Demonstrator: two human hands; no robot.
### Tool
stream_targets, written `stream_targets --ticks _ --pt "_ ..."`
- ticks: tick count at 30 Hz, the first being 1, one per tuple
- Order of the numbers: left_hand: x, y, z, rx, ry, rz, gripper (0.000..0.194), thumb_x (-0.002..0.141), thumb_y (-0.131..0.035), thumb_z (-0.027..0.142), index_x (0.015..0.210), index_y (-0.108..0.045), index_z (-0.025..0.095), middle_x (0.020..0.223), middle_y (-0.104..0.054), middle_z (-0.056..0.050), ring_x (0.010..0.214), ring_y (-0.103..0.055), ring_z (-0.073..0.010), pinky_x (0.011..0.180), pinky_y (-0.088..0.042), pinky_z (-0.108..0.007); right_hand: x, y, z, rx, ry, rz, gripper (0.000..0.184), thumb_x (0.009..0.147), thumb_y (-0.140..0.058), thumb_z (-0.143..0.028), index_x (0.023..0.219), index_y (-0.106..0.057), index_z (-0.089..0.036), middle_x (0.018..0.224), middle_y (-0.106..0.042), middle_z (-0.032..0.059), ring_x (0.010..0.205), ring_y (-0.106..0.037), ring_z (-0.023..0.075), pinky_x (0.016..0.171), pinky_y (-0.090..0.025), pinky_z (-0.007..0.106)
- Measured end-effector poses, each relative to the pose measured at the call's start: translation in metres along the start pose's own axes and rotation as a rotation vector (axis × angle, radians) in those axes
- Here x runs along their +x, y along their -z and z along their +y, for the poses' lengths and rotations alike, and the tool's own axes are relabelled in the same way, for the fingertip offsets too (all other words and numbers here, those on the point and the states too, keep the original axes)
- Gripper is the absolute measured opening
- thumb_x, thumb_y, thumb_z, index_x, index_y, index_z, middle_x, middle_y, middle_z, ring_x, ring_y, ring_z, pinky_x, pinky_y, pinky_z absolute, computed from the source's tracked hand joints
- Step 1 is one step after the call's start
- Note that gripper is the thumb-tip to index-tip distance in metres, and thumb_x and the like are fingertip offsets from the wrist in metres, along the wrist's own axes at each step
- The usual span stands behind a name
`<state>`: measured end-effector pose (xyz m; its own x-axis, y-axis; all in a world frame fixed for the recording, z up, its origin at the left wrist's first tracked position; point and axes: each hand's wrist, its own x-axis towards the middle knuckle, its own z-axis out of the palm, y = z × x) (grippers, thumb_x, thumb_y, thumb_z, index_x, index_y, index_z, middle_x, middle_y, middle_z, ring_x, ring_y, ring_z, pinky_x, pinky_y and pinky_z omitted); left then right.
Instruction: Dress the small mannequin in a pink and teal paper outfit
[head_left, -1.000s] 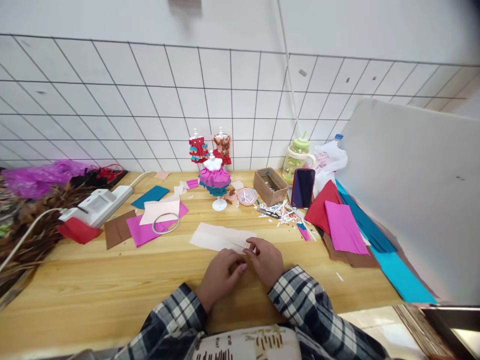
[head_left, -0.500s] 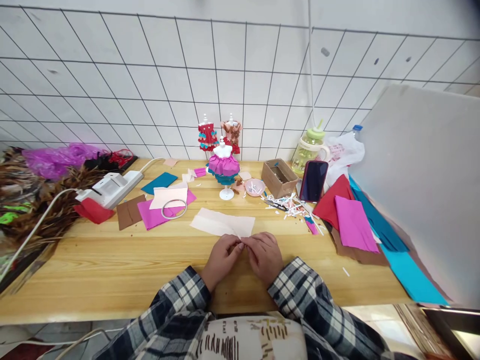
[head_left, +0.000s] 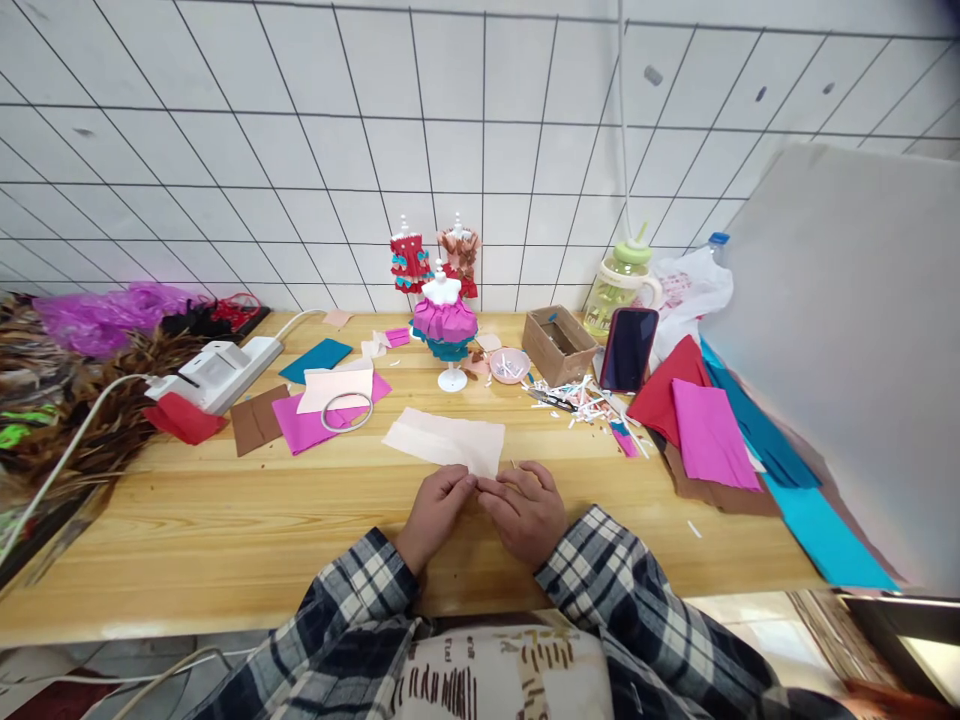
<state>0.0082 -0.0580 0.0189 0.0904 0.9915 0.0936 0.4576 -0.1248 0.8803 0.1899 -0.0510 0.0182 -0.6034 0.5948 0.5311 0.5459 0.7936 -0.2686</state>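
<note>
A pale pink sheet of paper (head_left: 442, 438) lies on the wooden table (head_left: 225, 520) just beyond my hands. My left hand (head_left: 435, 508) and my right hand (head_left: 526, 510) meet at the sheet's near corner, the fingertips of both pinched together on its edge. Plaid sleeves cover both forearms.
Behind stand small mannequins in paper dresses (head_left: 444, 325), a pink dish (head_left: 510, 364), a cardboard box (head_left: 560, 345), a phone (head_left: 628, 349) and a green bottle (head_left: 621, 287). Coloured paper sheets (head_left: 709, 432) lie right, more paper and a tape ring (head_left: 347, 411) left, with a power strip (head_left: 217, 372) and feathers (head_left: 90, 420).
The view has tilted down and shifted. My hands stay together at the paper's near corner, fingers now pinching its edge more tightly.
</note>
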Motion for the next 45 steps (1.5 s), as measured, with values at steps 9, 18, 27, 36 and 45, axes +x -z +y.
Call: stream_targets --ticks 9,18,27,36,45 --pt "-0.001 0.0 0.002 0.125 -0.084 -0.036 0.033 0.092 -0.039 0.034 0.063 -0.046 0.02 0.065 -0.052 0.0 0.069 -0.049 -0.0172 0.066 -0.041 -0.03 0.02 0.005 0.008 0.141 -0.261 0.038 0.013 0.09 -0.06 -0.031 0.098 -0.068 -0.025 0.092 -0.07 0.0034 0.091 -0.056 0.0206 0.085 -0.038 0.038" --pt "-0.002 -0.001 0.006 0.31 -0.237 -0.092 0.026 0.089 -0.043 0.021 0.072 -0.062 0.02 0.073 -0.06 -0.004 0.078 -0.053 -0.0198 0.075 -0.042 -0.034 0.017 -0.005 0.017 0.319 -0.37 -0.049 0.006 0.083 -0.068 -0.023 0.086 -0.073 -0.026 0.082 -0.072 -0.0001 0.084 -0.06 0.0188 0.08 -0.042 0.034" --pt "0.003 -0.001 0.008 0.32 -0.315 -0.131 0.027 0.09 -0.042 0.018 0.077 -0.065 0.021 0.081 -0.063 -0.005 0.086 -0.054 -0.0205 0.085 -0.043 -0.039 0.015 -0.012 0.021 0.4 -0.416 -0.016 0.009 0.08 -0.066 -0.017 0.079 -0.071 -0.024 0.076 -0.071 -0.001 0.077 -0.062 0.0166 0.073 -0.046 0.03" --pt "0.0 -0.003 -0.001 0.331 -0.151 -0.043 0.024 0.092 -0.046 0.028 0.073 -0.059 0.02 0.076 -0.06 -0.004 0.077 -0.053 -0.0196 0.071 -0.042 -0.033 0.013 -0.014 0.015 0.3 -0.399 -0.033 0.005 0.083 -0.065 -0.02 0.083 -0.069 -0.024 0.08 -0.069 -0.0005 0.082 -0.06 0.0178 0.079 -0.044 0.033" --pt "0.002 -0.001 0.002 0.219 -0.191 -0.028 0.021 0.089 -0.049 0.024 0.085 -0.07 0.022 0.09 -0.068 -0.005 0.089 -0.059 -0.0199 0.082 -0.047 -0.034 0.011 -0.01 0.017 0.274 -0.382 0.037 0.017 0.086 -0.065 -0.031 0.1 -0.072 -0.027 0.092 -0.068 0.0031 0.091 -0.058 0.0204 0.085 -0.044 0.036"
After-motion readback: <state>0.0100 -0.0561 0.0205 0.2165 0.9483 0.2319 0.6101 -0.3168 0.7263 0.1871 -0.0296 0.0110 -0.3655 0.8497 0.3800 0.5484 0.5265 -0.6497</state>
